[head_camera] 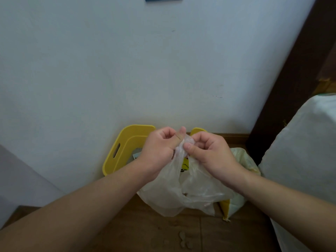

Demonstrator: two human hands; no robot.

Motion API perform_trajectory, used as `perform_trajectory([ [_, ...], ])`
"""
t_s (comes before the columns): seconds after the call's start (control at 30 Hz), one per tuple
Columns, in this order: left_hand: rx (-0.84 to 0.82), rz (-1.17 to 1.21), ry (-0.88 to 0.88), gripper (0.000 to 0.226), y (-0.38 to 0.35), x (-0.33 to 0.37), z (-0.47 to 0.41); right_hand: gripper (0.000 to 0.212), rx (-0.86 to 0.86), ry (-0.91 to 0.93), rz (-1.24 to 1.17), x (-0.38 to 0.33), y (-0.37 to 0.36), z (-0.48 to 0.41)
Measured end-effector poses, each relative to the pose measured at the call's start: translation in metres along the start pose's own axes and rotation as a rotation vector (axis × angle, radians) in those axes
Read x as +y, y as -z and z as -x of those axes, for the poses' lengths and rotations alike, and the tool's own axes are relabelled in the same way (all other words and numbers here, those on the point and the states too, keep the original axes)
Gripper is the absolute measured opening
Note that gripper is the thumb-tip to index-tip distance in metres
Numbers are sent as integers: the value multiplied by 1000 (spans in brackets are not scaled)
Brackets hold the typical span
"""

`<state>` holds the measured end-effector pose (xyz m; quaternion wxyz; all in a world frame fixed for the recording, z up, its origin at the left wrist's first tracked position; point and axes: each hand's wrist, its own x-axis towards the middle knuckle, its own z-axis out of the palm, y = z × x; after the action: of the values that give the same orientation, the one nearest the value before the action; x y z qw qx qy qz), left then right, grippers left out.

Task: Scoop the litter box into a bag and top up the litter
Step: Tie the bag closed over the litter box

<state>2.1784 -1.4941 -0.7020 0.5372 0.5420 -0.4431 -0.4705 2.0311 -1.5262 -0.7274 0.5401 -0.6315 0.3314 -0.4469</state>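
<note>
A person's left hand [160, 148] and right hand [209, 151] both pinch the gathered top of a clear plastic bag [183, 193], which hangs below them over the wooden floor [149, 231]; beyond the hands, a yellow litter box [125, 148] stands against the wall [127, 70].

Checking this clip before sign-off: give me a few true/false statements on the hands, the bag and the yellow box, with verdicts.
1. Both hands pinch the top of the clear plastic bag. True: the left hand and the right hand grip its gathered top.
2. The yellow litter box stands against the wall. True.
3. The right hand holds a scoop. False: it holds only the bag.
4. The floor is tiled white. False: it is brown wood.
5. The bag lies flat on the floor. False: it hangs from the hands.
</note>
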Motion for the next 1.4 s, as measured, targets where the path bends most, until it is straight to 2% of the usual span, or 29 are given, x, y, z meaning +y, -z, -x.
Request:
perform_trajectory([
  [0.07, -94, -48, 18, 37, 4, 0, 2, 13, -10, -11, -6, 1, 2, -2],
  [0.17, -197, -81, 27, 17, 12, -2, 1, 17, -52, -12, 63, 2, 3, -2],
  [0.3, -154, -130, 9, 32, 20, -10, -2, 6, -192, -83, -19, -3, 8, 0],
  [0.4, -90, -141, -4, 34, 21, -14, -5, 47, -390, -139, -55, -5, 17, -2],
  [0.47, -63, -157, -11, 34, 22, -16, -7, 64, -459, -130, 58, -4, 17, -2],
  [0.5, -61, -173, -23, 34, 22, -17, -8, 66, -458, -110, 181, -3, 16, -2],
  [0.57, -71, -200, -52, 35, 22, -18, -8, 57, -384, -67, 417, 0, 13, -1],
  [0.7, -109, -245, -112, 35, 20, -18, -6, 28, -142, 75, 639, 3, 8, 0],
  [0.83, -149, -299, -156, 34, 17, -20, -2, 33, 68, 222, 842, 12, 8, -3],
  [0.93, -85, -323, -175, 36, 16, -23, -4, 28, 58, 225, 801, 11, 8, -4],
  [1.07, -21, -279, -163, 37, 19, -24, -7, 20, -126, 85, 472, 6, 10, -2],
  [1.17, -41, -321, -200, 40, 20, -25, -5, 3, -92, 52, 322, 6, 8, -2],
  [1.27, -123, -369, -256, 40, 21, -25, -3, 23, 6, 5, 308, 7, 8, -5],
  [1.4, -171, -585, -450, 37, 20, -25, -3, 29, 69, -48, 424, 9, 3, -5],
])
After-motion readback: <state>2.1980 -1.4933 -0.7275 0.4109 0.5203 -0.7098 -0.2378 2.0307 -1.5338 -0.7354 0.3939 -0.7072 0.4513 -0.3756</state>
